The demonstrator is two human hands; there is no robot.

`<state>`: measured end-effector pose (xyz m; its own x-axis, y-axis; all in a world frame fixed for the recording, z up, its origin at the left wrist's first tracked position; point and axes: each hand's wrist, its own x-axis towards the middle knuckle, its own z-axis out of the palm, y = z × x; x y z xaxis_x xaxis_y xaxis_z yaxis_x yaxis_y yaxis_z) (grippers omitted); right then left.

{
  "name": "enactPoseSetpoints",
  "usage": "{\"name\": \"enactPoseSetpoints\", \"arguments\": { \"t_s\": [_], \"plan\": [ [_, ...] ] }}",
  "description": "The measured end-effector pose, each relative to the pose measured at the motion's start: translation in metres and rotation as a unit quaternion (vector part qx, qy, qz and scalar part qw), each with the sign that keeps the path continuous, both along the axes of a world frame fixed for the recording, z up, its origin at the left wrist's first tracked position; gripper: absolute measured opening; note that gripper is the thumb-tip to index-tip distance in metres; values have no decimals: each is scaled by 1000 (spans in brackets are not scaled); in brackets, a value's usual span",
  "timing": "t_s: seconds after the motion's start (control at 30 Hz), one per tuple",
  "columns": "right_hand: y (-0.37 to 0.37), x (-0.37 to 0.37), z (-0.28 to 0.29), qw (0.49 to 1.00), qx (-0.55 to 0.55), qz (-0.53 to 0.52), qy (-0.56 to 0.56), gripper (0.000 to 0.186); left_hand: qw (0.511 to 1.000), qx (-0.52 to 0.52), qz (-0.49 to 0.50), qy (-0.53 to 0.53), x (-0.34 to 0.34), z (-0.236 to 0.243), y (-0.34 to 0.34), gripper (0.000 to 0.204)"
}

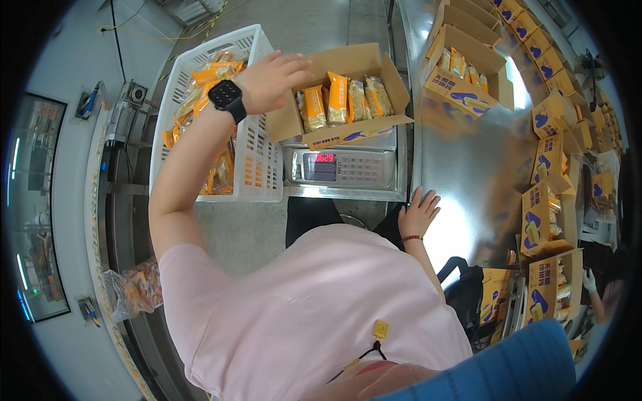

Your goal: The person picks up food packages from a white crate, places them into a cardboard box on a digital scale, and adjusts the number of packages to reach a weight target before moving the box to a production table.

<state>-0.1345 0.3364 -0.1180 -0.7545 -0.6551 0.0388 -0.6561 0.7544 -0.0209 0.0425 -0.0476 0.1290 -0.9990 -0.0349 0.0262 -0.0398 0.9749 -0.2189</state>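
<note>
Your pink shirt (307, 307) fills the near part of the view, with a small yellow tag (380, 328) clipped on its front. Your left hand (274, 79), with a black watch (227, 97) on the wrist, is raised far and left, fingers spread wide and holding nothing, hovering at the left flap of the open cardboard box (348, 127). That box sits on a metal scale (342, 170) with a red lit display, and 4 orange snack packets (341, 99) stand upright inside it. Your right hand (418, 214) lies open and flat, palm down, on the shiny steel table (461, 167), just right of the scale, holding nothing. Left of the box, a white plastic crate (261, 167) holds more orange packets. On the far right of the table stand rows of other yellow-and-blue boxes (461, 83), some already holding packets.
</note>
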Motion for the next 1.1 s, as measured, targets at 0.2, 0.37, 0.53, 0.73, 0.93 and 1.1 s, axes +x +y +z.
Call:
{"name": "enactPoseSetpoints", "arguments": {
  "t_s": [0.2,0.37,0.53,0.73,0.93,1.1],
  "plan": [
    [4,4,-1,1000,12,8,-2,76,982,-115,-134,-58,-47,-77,4,87],
    [8,-2,-7,999,-46,-23,-11,67,918,-175,-285,-213,-116,-78,10,90],
    [30,-32,18,972,-223,-6,-74,68,928,-76,-307,-198,-100,-82,7,71],
    [115,-92,131,919,-354,-152,89,62,918,-53,-271,-284,-114,-68,11,61],
    [102,-73,144,925,-365,-83,59,57,982,0,-178,-70,-71,-29,22,56],
    [25,-34,110,859,-452,21,-240,65,969,136,30,204,25,62,15,70]
  ]
}}
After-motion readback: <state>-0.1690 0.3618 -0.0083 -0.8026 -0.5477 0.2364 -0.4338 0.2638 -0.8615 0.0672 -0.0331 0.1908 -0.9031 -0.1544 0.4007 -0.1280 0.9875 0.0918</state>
